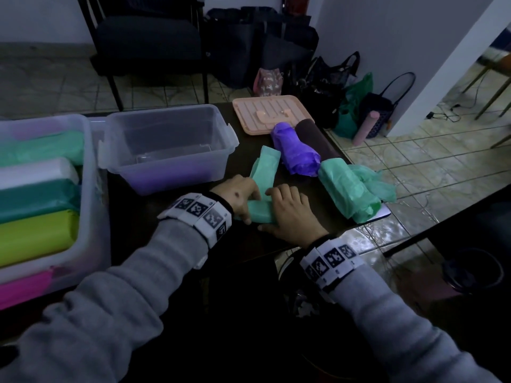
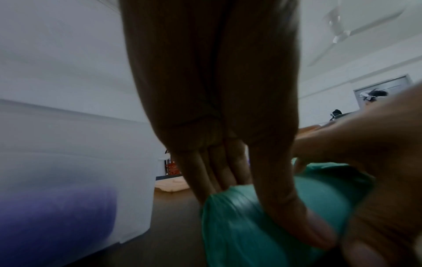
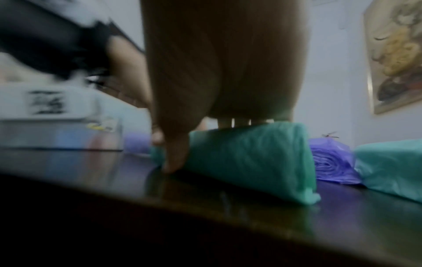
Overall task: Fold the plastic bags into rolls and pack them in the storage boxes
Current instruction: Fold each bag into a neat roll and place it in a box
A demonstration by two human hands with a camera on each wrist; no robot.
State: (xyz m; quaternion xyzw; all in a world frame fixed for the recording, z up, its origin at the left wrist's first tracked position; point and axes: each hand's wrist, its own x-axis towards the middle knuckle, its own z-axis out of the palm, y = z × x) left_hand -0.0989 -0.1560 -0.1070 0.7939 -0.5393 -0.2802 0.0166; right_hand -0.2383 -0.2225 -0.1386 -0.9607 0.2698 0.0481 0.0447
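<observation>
Hands, two: left hand and right hand, both grasping one mint-green bag, thin crinkled plastic, folded into a flat strip. Its near end is wound into a short roll under the palms; thumbs tuck against the roll's front, fingers curl over its top. The free strip runs away across the table, dark, glossy, near its front edge.

Storage boxes, two, translucent plastic, rectangular. Smaller box, beside the left hand, shows a purple tint at its base. Larger box, far left, holds five visible rolls: mint, white, teal, lime, pink.

Loose rolls on the table, three: one purple roll, wrinkled; one brown roll, smooth; one green roll, bulky, with a loose tail.

Lid, one, peach plastic, ribbed, flat, at the far edge.

Wristbands, two, white with black square markers.
</observation>
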